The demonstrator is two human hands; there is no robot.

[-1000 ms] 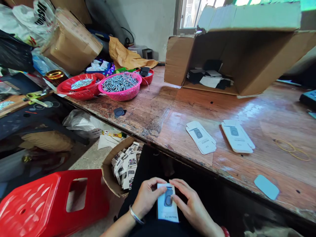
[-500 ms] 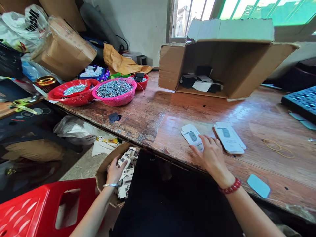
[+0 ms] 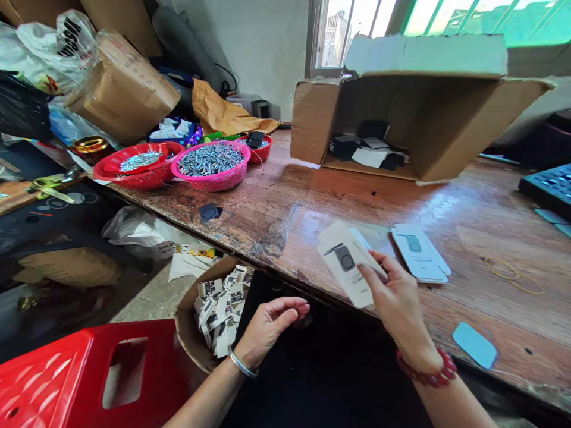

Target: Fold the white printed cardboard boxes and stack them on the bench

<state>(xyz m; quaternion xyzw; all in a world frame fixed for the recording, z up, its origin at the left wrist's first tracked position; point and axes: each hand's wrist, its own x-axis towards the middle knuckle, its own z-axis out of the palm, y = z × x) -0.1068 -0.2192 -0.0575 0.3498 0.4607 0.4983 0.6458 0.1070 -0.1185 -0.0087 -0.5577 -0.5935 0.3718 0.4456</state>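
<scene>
My right hand (image 3: 395,294) grips a flat white printed packaging box (image 3: 345,261) by its right edge, thumb on the front face. The box is tilted above the table's near edge, with a picture of a dark rectangular device on it. Behind it, part of another pale flat piece (image 3: 360,238) shows on the table. A small stack of similar flat boxes (image 3: 419,255) lies just right of it. My left hand (image 3: 272,327) is in front of my lap, fingers loosely curved, with nothing visible in it. Left of it stands a carton (image 3: 190,330) full of small white printed boxes (image 3: 223,309).
Baskets of small metal parts, one pink (image 3: 214,181) and one red (image 3: 134,178), stand at the back left. A large open cardboard box (image 3: 312,122) holds black and white pieces. Rubber bands (image 3: 513,276) and a light-blue card (image 3: 475,345) lie right. A red stool (image 3: 57,374) stands lower left.
My right hand has lifted a flat box off the table and tilted it up. My left hand has left the carton of small boxes and moved right, in front of my lap.
</scene>
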